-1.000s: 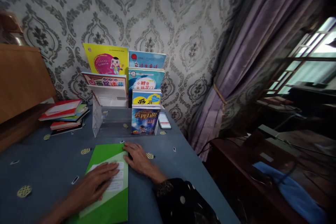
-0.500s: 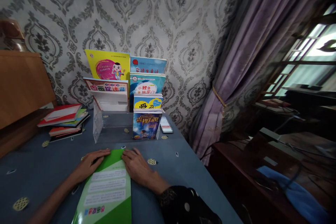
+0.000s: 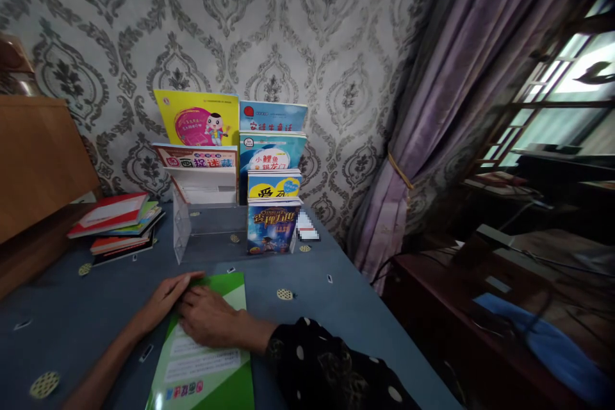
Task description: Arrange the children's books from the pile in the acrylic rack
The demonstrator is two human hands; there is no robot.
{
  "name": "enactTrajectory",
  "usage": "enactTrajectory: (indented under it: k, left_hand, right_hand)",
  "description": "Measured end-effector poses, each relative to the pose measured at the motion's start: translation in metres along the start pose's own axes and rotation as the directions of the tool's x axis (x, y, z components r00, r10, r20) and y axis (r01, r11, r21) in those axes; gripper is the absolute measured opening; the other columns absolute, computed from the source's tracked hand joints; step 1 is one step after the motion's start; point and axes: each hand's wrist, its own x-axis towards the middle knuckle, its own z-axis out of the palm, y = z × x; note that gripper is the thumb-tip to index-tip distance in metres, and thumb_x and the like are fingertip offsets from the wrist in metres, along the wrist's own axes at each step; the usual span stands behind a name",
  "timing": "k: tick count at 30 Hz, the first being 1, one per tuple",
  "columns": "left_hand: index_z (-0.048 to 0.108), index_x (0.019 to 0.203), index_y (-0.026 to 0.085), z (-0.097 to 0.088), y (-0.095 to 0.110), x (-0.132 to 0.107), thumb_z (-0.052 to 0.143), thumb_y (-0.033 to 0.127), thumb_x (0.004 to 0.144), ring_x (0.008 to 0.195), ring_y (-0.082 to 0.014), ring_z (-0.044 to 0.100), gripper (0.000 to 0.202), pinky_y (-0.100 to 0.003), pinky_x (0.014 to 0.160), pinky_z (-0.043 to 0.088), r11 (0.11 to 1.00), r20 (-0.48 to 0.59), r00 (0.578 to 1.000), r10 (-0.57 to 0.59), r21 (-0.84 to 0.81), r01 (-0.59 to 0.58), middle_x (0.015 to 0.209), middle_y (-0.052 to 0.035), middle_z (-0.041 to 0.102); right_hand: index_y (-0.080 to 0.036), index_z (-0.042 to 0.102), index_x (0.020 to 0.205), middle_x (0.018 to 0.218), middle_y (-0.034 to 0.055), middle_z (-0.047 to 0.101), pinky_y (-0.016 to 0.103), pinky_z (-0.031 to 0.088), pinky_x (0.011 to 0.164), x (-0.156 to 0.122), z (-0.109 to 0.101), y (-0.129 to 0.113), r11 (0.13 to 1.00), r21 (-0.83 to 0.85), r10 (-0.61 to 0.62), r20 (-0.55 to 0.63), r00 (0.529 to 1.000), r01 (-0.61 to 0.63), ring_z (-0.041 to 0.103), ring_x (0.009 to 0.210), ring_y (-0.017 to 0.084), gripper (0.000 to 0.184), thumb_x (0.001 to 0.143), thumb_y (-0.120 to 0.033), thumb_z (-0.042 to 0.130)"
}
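Note:
A green book (image 3: 206, 391) lies on the table with its printed side up, its lettering upside down to me. At its upper left edge rests my left hand (image 3: 166, 301), fingers stretched out over the corner. Across the book reaches my right hand (image 3: 209, 317), its fingers bent together at the left edge, against my left hand; the fingertips are partly hidden. Behind the book stands a clear tiered book rack (image 3: 211, 246). It holds a yellow book (image 3: 192, 115) at the back left and a dark blue book (image 3: 271, 230) at the front right.
Several books (image 3: 113, 214) lie stacked on the left, beside a wooden cabinet (image 3: 43, 160). A blurred-out flat item (image 3: 306, 227) lies right of the rack. A purple curtain (image 3: 427, 115) and a dark red desk (image 3: 427, 307) are beyond the table's right edge.
My right hand has moved left from the book's top right edge to its left edge, meeting my left hand. My left hand stays near the upper left corner. The view has shifted slightly.

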Motion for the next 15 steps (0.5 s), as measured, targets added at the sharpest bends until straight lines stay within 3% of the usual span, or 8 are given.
enactTrajectory:
  k: [4,9,15]
  left_hand:
    - [0.075,0.11,0.018,0.001,0.002,-0.001,0.042,0.074,0.086,0.112,-0.03,0.065,0.069,-0.047,0.108,0.042,1.0,-0.005,1.0,-0.013,0.013,0.013,0.115,-0.0085,0.073]
    - [0.074,0.111,0.019,0.002,0.002,-0.001,0.044,0.071,0.087,0.115,-0.0303,0.064,0.066,-0.046,0.107,0.043,1.0,-0.003,1.0,-0.013,0.02,0.013,0.118,-0.0085,0.072]
    - [0.075,0.109,0.019,0.003,-0.001,-0.001,0.045,0.068,0.087,0.113,-0.0298,0.065,0.062,-0.043,0.104,0.047,0.999,-0.006,1.0,0.003,0.038,-0.003,0.116,-0.0079,0.073]
  right_hand:
    - [-0.004,0.066,0.109,0.111,0.0135,0.071,0.031,0.038,0.111,0.0,-0.003,-0.007,1.0,-0.016,-0.021,0.01,1.0,0.022,0.058,0.114,0.021,0.029,0.096,-0.027,0.052]
    - [-0.007,0.058,0.122,0.119,0.0102,0.069,0.029,0.038,0.111,-0.01,-0.009,-0.02,0.998,0.031,-0.061,-0.015,0.998,0.062,0.056,0.117,0.018,0.032,0.098,-0.024,0.049]
    - [-0.012,0.057,0.122,0.127,0.0083,0.065,0.03,0.04,0.11,-0.023,-0.013,-0.04,0.994,0.04,-0.107,0.002,0.994,0.106,0.05,0.127,0.017,0.033,0.099,-0.034,0.048]
